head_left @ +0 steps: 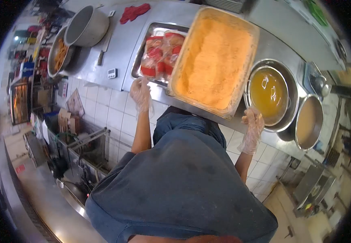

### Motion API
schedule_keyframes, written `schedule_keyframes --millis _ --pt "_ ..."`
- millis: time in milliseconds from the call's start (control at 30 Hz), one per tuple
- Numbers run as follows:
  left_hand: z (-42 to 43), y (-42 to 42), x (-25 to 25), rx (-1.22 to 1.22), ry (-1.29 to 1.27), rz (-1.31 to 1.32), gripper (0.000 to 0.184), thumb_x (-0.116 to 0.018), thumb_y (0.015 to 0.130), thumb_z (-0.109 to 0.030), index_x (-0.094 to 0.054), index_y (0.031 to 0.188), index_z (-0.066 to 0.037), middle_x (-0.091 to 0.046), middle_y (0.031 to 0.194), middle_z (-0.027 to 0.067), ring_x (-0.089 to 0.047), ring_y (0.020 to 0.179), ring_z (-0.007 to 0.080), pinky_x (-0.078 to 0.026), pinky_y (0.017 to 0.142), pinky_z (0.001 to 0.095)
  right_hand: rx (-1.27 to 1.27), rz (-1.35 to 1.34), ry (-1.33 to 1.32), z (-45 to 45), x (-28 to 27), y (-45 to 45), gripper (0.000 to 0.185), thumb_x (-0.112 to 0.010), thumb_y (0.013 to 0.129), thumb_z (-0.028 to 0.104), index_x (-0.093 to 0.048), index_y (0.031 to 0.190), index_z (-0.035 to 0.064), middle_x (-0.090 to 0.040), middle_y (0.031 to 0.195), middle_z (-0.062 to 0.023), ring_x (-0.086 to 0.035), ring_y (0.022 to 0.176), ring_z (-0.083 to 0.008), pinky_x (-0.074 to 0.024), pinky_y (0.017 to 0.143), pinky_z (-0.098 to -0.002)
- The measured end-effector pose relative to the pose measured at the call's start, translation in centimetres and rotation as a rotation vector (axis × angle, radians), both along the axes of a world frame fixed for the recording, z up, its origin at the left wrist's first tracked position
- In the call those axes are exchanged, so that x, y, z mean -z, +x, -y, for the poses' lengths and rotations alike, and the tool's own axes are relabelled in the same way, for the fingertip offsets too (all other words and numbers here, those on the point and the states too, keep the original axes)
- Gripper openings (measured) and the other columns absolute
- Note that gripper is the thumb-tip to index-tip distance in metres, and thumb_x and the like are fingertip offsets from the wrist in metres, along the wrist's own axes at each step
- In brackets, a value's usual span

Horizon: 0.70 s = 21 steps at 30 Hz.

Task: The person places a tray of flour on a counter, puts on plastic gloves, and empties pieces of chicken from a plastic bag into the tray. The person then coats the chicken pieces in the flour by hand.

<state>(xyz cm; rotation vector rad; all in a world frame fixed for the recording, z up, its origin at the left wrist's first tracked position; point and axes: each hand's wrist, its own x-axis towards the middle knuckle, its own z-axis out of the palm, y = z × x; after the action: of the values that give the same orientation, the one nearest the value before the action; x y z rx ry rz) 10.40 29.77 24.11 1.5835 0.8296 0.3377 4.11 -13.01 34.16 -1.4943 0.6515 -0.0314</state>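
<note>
hanging near the counter's (120, 56) edge, both hands wear thin clear plastic gloves. the left hand (141, 96) is just beside the metal tray (157, 30) of packets (153, 60), its fingers bent; whether they pinch anything, i cannot tell. the right hand (253, 123) is by the bowl (273, 120) of yellow liquid (269, 93), fingers part curled, no thing plain in them; whether they touch the rim, i cannot tell either.

between the hands, at the counter's front, lies the big pan (199, 104) of orange powder (214, 60). it is likely heavy and stiff, best held under the lip at both ends and kept level. the powder should be light, dry and soft, easy to scoop with cupped fingers. slick gloves may slip on wet metal.

the pan is a long, round-cornered box, its rim smeared; the powder is fine and heaped unevenly. the packets are shiny clear wrap with red parts, crinkled. the liquid is glossy, its steel bowl sitting inside a wider one (293, 97).
</note>
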Motion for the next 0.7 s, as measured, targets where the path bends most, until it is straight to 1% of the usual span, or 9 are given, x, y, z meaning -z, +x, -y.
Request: schedule_keyframes --millis 67,133,200,267,333,400,467,633,700 --pt "-0.9 1.9 1.0 0.151 0.241 0.117 0.030 -0.073 0.090 -0.025 -0.070 0.100 0.003 -0.071 0.082 0.0098 -0.066 0.070 0.0153 -0.057 0.067 0.0315 -0.074 -0.067 -0.022 -1.1 0.8 2.1 0.035 -0.072 0.094 0.026 -0.063 0.119 0.0030 -0.066 0.098 -0.0052 -0.062 0.084 -0.0119 -0.0507 0.071 -0.0259" --pt "-0.4 4.6 2.0 0.160 0.324 0.162 0.035 -0.074 0.089 -0.033 -0.072 0.102 -0.001 -0.073 0.090 0.0121 -0.069 0.071 0.0181 -0.057 0.073 0.0337 -0.136 -0.056 -0.073 -4.7 -0.1 4.2 0.029 -0.071 0.095 0.027 -0.066 0.113 0.0037 -0.065 0.095 -0.0035 -0.059 0.080 -0.0101 -0.0468 0.069 -0.0253" --pt "-0.1 6.3 1.3 0.350 0.574 -0.046 0.040 -0.076 0.086 -0.036 -0.070 0.109 -0.003 -0.072 0.105 0.0156 -0.072 0.083 0.0250 -0.056 0.078 0.0373 -0.201 0.044 -0.069 -9.0 -1.5 5.6 0.030 -0.069 0.096 0.029 -0.066 0.112 0.0037 -0.064 0.094 -0.0031 -0.059 0.081 -0.0103 -0.0474 0.069 -0.0261" --pt "-0.2 7.4 3.3 0.452 0.911 0.035 0.054 -0.076 0.081 -0.049 -0.067 0.110 -0.004 -0.070 0.102 0.0177 -0.070 0.094 0.0312 -0.054 0.083 0.0449 -0.236 0.102 -0.071 -12.4 -1.4 6.9 0.029 -0.068 0.097 0.029 -0.066 0.112 0.0038 -0.064 0.095 -0.0028 -0.059 0.081 -0.0107 -0.0477 0.069 -0.0269" --pt "0.4 8.0 4.4 0.660 0.933 -0.444 0.058 -0.074 0.082 -0.049 -0.061 0.119 -0.007 -0.068 0.108 0.0160 -0.068 0.100 0.0312 -0.053 0.086 0.0469 -0.239 0.096 -0.082 -15.2 -0.6 7.4 0.029 -0.067 0.098 0.029 -0.066 0.112 0.0039 -0.065 0.096 -0.0026 -0.059 0.082 -0.0113 -0.0479 0.069 -0.0277" --pt "0.3 7.6 8.9 0.637 1.050 -0.219 0.057 -0.072 0.083 -0.045 -0.058 0.123 -0.007 -0.069 0.106 0.0158 -0.068 0.097 0.0331 -0.053 0.084 0.0474 -0.212 0.042 -0.118 -17.5 1.0 7.3 0.027 -0.067 0.098 0.026 -0.066 0.114 0.0040 -0.065 0.097 -0.0025 -0.060 0.083 -0.0115 -0.0481 0.070 -0.0277" --pt "0.5 8.2 7.5 0.819 0.796 -0.352 0.057 -0.071 0.085 -0.043 -0.057 0.126 -0.006 -0.069 0.107 0.0162 -0.068 0.098 0.0331 -0.054 0.084 0.0467 -0.200 0.013 -0.138 -19.8 2.0 7.1 0.026 -0.066 0.098 0.025 -0.066 0.115 0.0040 -0.065 0.097 -0.0025 -0.060 0.083 -0.0115 -0.0482 0.070 -0.0273" --pt "-1.9 8.4 6.4 1.045 0.486 -0.259 0.040 -0.070 0.087 -0.036 -0.064 0.115 -0.008 -0.071 0.093 0.0169 -0.070 0.090 0.0334 -0.055 0.078 0.0463 -0.306 0.012 -0.181 -27.2 2.3 8.8 0.029 -0.066 0.099 0.024 -0.065 0.118 0.0026 -0.065 0.100 -0.0024 -0.060 0.084 -0.0108 -0.0482 0.071 -0.0260" --pt "-6.7 9.2 3.9 0.656 0.226 -0.097 0.035 -0.072 0.086 -0.032 -0.065 0.109 -0.007 -0.071 0.089 0.0176 -0.070 0.086 0.0348 -0.055 0.077 0.0465 -0.380 0.013 -0.118 -30.0 0.2 9.8 0.031 -0.065 0.099 0.024 -0.064 0.121 0.0022 -0.065 0.102 -0.0022 -0.059 0.084 -0.0103 -0.0484 0.072 -0.0259"
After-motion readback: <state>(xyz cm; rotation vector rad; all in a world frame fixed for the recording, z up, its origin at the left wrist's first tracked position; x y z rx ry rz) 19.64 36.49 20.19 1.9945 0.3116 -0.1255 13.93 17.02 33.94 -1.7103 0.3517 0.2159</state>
